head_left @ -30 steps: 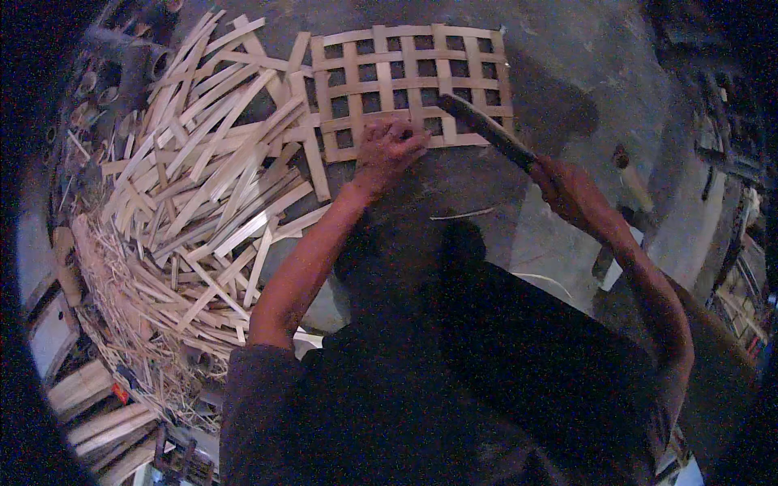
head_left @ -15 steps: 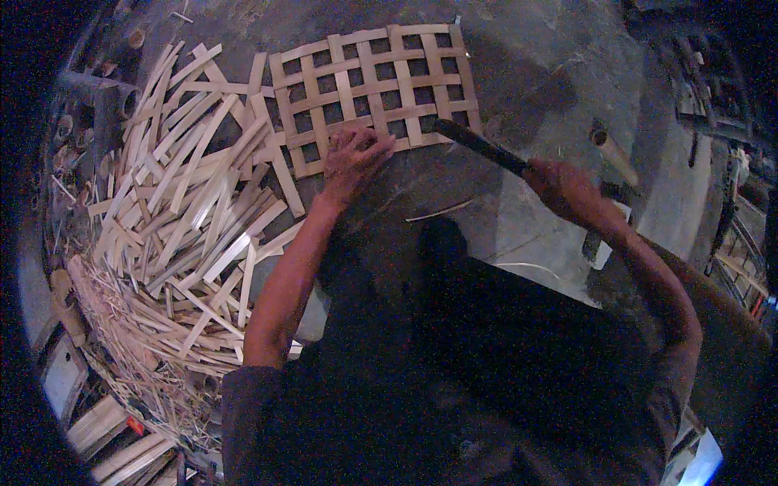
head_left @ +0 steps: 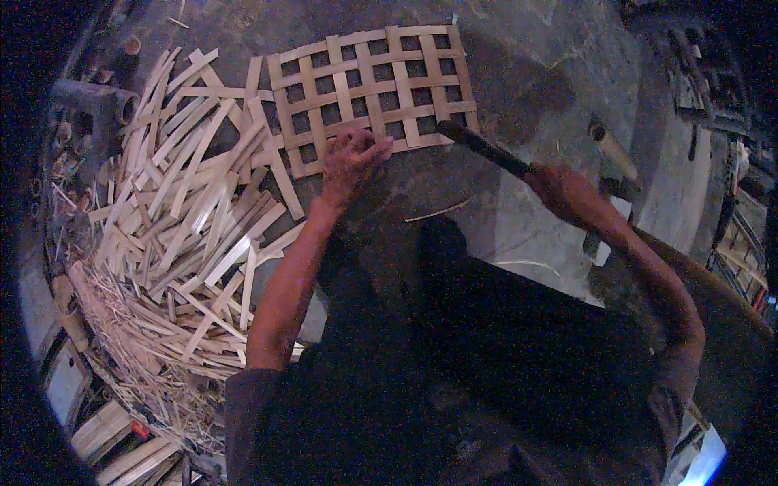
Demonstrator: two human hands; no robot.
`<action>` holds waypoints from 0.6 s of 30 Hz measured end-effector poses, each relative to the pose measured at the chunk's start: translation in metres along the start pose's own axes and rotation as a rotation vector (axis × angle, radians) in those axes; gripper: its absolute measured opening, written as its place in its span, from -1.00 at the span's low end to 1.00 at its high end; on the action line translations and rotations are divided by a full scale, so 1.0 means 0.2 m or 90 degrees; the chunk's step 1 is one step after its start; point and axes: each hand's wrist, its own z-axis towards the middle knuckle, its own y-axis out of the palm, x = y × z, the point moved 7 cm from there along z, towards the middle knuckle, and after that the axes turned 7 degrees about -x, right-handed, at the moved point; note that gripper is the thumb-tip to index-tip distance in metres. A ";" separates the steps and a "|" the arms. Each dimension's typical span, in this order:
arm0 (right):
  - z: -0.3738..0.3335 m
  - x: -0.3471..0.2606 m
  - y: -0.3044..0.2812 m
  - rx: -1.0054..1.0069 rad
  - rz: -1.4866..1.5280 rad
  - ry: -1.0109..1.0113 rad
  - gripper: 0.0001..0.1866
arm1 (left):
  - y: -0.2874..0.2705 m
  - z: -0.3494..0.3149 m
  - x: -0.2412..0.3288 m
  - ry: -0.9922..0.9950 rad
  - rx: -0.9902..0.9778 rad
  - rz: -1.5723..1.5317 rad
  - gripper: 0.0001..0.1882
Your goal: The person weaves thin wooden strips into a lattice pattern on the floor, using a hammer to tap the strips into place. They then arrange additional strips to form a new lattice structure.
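A woven lattice [head_left: 374, 81] of flat pale bamboo-like strips lies on the floor ahead, with square gaps between the strips. My left hand [head_left: 352, 160] is at its near edge, fingers curled around a strip there; the fingertips are partly hidden. In my right hand [head_left: 571, 196] is a long dark bar-like tool [head_left: 486, 152], gripped at its near end. The tool slants up to the left, and its tip appears at the lattice's near right corner; I cannot tell whether they touch.
A large heap of loose flat strips [head_left: 190, 190] spreads along the left, with thin shavings [head_left: 134, 340] below it. One thin strip [head_left: 438, 211] lies in front of my legs. A bamboo tube [head_left: 613, 151] lies at right. Stacked slats [head_left: 134, 458] sit at lower left.
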 end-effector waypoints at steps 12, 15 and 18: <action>-0.04 -0.03 -0.04 0.040 0.081 0.066 -0.67 | -0.04 0.01 0.04 0.006 0.005 0.045 -0.72; -0.04 0.00 0.04 0.028 0.035 0.035 -0.67 | -0.05 0.02 0.05 -0.007 -0.025 0.060 -0.72; -0.04 0.01 0.01 0.056 0.076 0.071 -0.64 | -0.04 0.02 0.05 -0.002 -0.029 0.044 -0.71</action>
